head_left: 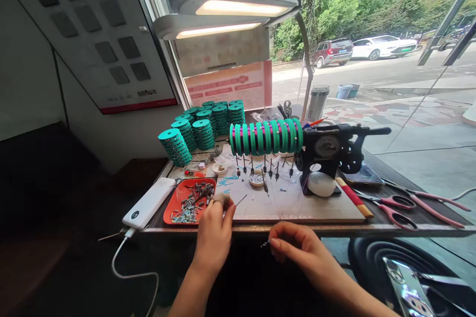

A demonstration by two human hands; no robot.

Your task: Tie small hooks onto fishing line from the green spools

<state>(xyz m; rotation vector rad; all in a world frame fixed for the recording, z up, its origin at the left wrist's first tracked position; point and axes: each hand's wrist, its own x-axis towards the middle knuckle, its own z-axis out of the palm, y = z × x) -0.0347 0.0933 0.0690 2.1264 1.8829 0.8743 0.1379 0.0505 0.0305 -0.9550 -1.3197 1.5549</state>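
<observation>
Workstation seen from above the hands. The left hand point(213, 230) hangs at the front edge of the narrow wooden desk point(372, 229), just in front of the shallow orange-red plastic tray point(171, 203) of small dark metal parts; its fingers are closed on a thin metal needle point(241, 200) whose tip points up and away over the pale work mat point(290, 205), and a small grey pad sits on one fingertip. The right hand point(301, 252) is below the desk edge, to the right of the tray and apart from the left hand; thumb and forefinger are pinched shut on a tiny dark metal piece point(265, 244), too small to identify.

Behind the tray, stacks of teal plastic spools point(193, 131) stand against the window. To the right of the tray and further back, a black hand-cranked winding machine point(334, 151) carries a horizontal row of teal spools point(266, 136), from which short weighted lines dangle. A white power bank point(148, 203) lies just left of the tray, its cable trailing off the desk. Red-handled scissors point(394, 208) lie far right of the tray. A grey double-headed lamp point(226, 7) glows above.
</observation>
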